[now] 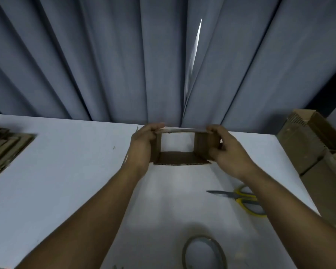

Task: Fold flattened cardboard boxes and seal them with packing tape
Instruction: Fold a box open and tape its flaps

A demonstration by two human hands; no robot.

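While both hands hold it over the white table [66, 171], the cardboard box [177, 157] sits squared open at 12 o'clock, long axis running 9 to 3. Left hand [142, 148] curls round its 9 o'clock wall, right hand [228, 155] round the 3 o'clock wall. Nothing lies inside; the table shows through it. Tape roll [202, 249] lies at 6 o'clock, scissors [241, 199] at 4, nearer the right hand.
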